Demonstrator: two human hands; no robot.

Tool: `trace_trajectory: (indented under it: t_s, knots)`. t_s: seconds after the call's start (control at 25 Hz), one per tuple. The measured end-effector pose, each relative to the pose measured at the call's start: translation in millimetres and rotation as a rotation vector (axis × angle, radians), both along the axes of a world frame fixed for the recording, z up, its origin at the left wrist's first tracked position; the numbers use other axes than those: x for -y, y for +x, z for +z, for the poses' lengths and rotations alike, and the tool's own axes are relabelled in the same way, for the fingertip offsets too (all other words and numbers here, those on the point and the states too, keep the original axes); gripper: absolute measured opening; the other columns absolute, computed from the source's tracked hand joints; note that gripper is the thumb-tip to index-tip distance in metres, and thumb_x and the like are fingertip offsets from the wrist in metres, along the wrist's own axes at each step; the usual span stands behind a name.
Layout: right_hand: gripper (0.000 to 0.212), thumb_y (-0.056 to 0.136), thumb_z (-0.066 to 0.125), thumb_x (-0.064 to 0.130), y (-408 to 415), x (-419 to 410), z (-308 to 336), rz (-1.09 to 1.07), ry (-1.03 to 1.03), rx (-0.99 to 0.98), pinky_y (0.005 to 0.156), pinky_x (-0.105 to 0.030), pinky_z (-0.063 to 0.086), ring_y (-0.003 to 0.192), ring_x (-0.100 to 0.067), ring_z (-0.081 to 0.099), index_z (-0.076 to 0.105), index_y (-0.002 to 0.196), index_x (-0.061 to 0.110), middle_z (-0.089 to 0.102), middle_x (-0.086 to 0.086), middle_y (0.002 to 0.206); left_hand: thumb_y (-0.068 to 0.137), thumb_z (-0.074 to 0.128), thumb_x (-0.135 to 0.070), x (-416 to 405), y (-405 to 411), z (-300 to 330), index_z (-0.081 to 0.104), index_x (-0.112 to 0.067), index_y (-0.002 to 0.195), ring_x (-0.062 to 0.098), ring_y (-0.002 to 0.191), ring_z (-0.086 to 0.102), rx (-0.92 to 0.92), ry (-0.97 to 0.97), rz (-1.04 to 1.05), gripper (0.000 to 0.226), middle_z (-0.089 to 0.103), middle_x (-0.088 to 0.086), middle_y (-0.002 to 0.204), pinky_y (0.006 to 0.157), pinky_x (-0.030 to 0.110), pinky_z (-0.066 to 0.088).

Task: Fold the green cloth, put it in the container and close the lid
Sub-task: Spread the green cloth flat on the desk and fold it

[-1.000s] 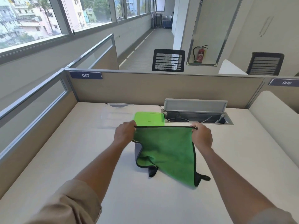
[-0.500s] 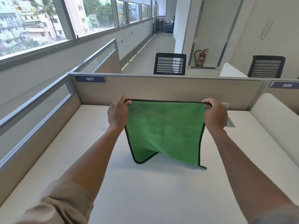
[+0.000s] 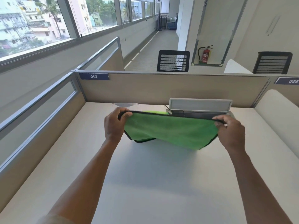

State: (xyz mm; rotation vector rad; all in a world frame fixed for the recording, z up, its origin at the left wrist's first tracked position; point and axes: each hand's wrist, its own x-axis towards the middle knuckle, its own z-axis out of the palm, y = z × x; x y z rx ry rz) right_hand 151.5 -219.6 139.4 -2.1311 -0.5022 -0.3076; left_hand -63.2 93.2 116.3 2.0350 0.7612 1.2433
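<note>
A green cloth (image 3: 171,131) with black edging is stretched between my hands above the middle of the desk. My left hand (image 3: 114,125) pinches its top left corner and my right hand (image 3: 229,133) pinches its top right corner. The lower part of the cloth swings away from me and touches the desk. Behind the cloth, the rim of a clear plastic container (image 3: 127,104) shows at the back of the desk. A strip of the green lid (image 3: 159,112) peeks over the cloth's top edge; the rest of both is hidden.
The white desk (image 3: 153,175) is walled by beige partitions on the left and back. An open cable tray with a raised grey flap (image 3: 200,105) sits at the back right. A curved white divider (image 3: 278,117) borders the right side.
Both hands have lowered the cloth from chest height toward the desk. Its lower half now sweeps forward and lies against the desktop, and the container rim and cable tray show again.
</note>
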Motion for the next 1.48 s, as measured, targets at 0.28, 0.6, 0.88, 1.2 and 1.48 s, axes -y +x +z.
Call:
trace_trajectory:
  t_s: [0.28,0.6,0.88,1.2,1.48]
  knots:
    - [0.023,0.082,0.070,0.007,-15,45,-75,0.152,-0.184,-0.421,0.066,-0.034,0.052,0.066,-0.017,0.063,0.071,0.073,0.028,0.070,0.010,0.063,0.075,0.083,-0.021,13,-41,-70,0.067,-0.036,0.070,0.006,0.065,0.062,-0.237,-0.194,-0.106,0.023,0.069,-0.017,0.072,0.064,0.027,0.049]
    - [0.015,0.079,0.074,0.009,1,42,-117,0.126,-0.167,-0.560,0.067,-0.038,0.053,0.067,-0.019,0.063,0.071,0.077,0.023,0.073,-0.001,0.073,0.080,0.078,-0.018,4,-31,-116,0.074,-0.030,0.079,0.018,0.068,0.062,-0.398,-0.343,-0.166,0.013,0.071,-0.005,0.073,0.066,0.029,0.048]
    - [0.018,0.081,0.067,0.001,45,-8,-142,0.060,-0.240,-0.537,0.072,-0.033,0.053,0.079,-0.024,0.066,0.070,0.080,0.018,0.070,-0.001,0.076,0.091,0.055,-0.001,-28,9,-144,0.075,-0.015,0.105,0.021,0.092,0.066,-0.686,-0.353,-0.175,0.028,0.073,0.000,0.094,0.079,0.029,0.049]
    - [0.009,0.079,0.071,0.006,80,-48,-173,0.003,-0.372,-0.508,0.054,-0.021,0.037,0.071,-0.017,0.060,0.070,0.080,0.015,0.069,-0.002,0.078,0.092,0.055,-0.005,-51,49,-169,0.073,-0.011,0.101,0.025,0.083,0.063,-0.824,-0.349,-0.079,0.021,0.071,0.009,0.095,0.073,0.031,0.049]
    - [0.012,0.080,0.065,0.007,87,-47,-197,-0.022,-0.447,-0.505,0.053,-0.024,0.040,0.067,-0.016,0.060,0.064,0.070,0.014,0.067,0.001,0.076,0.090,0.057,-0.007,-56,56,-186,0.073,-0.011,0.103,0.022,0.087,0.059,-0.879,-0.331,-0.090,0.020,0.071,0.007,0.099,0.074,0.029,0.042]
